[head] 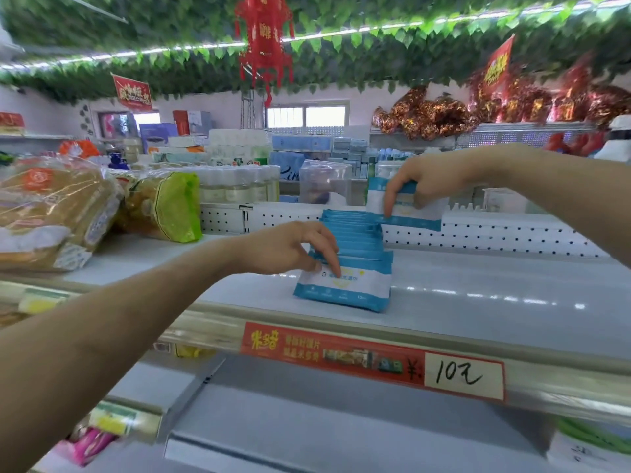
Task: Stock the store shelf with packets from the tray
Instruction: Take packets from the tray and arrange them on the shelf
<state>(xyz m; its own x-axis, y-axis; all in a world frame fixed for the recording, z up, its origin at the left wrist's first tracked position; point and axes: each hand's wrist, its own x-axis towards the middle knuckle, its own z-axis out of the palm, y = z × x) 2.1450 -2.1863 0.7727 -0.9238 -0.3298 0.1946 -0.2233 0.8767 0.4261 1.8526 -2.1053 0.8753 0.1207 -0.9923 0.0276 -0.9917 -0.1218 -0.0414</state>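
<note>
Head view showed one row of blue-and-white packets (355, 233) standing upright on the shelf (495, 285), running from under the left hand (290, 249) back to the right hand (426, 179). The left hand's fingers (336, 268) were curled over the top edge of the front packet (345, 288), thumb and forefinger tips resting on its printed face, steadying the row. The right hand pinched another packet, the held packet (409, 209), with the thumb on the near face and the other fingers behind, just above the row's far end. It was not yet set down. Right of both sets of fingers the shelf lay bare, so I judged the stocking to be early, with much left to fill. Below the left fingers hung a red price tag (372, 360). The tray was out of view, so I could not tell how many packets remained.
</note>
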